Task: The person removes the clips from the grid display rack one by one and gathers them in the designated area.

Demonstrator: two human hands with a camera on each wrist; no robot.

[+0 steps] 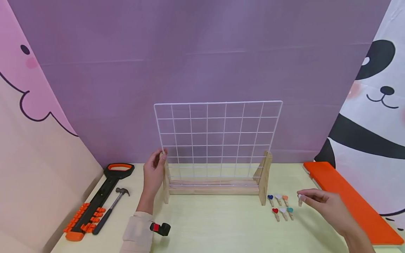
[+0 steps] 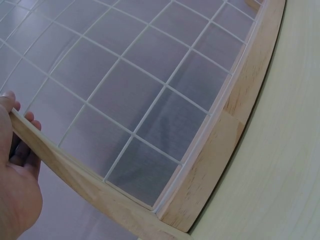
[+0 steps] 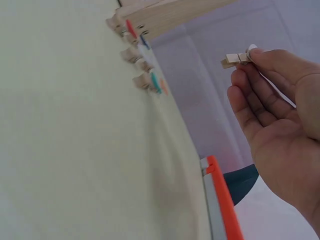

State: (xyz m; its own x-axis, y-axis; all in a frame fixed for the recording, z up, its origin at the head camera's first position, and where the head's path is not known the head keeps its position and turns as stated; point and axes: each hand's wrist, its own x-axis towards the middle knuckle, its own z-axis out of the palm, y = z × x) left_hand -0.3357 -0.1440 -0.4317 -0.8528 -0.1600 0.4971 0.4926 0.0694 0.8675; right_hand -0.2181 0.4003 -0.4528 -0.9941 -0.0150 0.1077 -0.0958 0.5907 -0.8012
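Note:
A white wire grid (image 1: 216, 133) stands upright in a wooden stand (image 1: 213, 190) at the middle of the table. My left hand (image 1: 154, 172) grips the top of the stand's left post, thumb in front; the left wrist view shows the fingers (image 2: 33, 120) behind the wood. On the right, my right hand (image 1: 329, 207) pinches a small wooden clothespin (image 3: 237, 59) with a white top between thumb and fingers, raised above the table. Several more clothespins (image 1: 283, 210) with blue, white, orange, red and teal heart tops lie in two rows left of that hand.
At the left lie a black and orange tool (image 1: 104, 193) with a loop handle and a claw hammer (image 1: 111, 210). An orange board (image 1: 351, 203) lies along the right edge. A purple backdrop (image 1: 202, 52) hangs behind the table.

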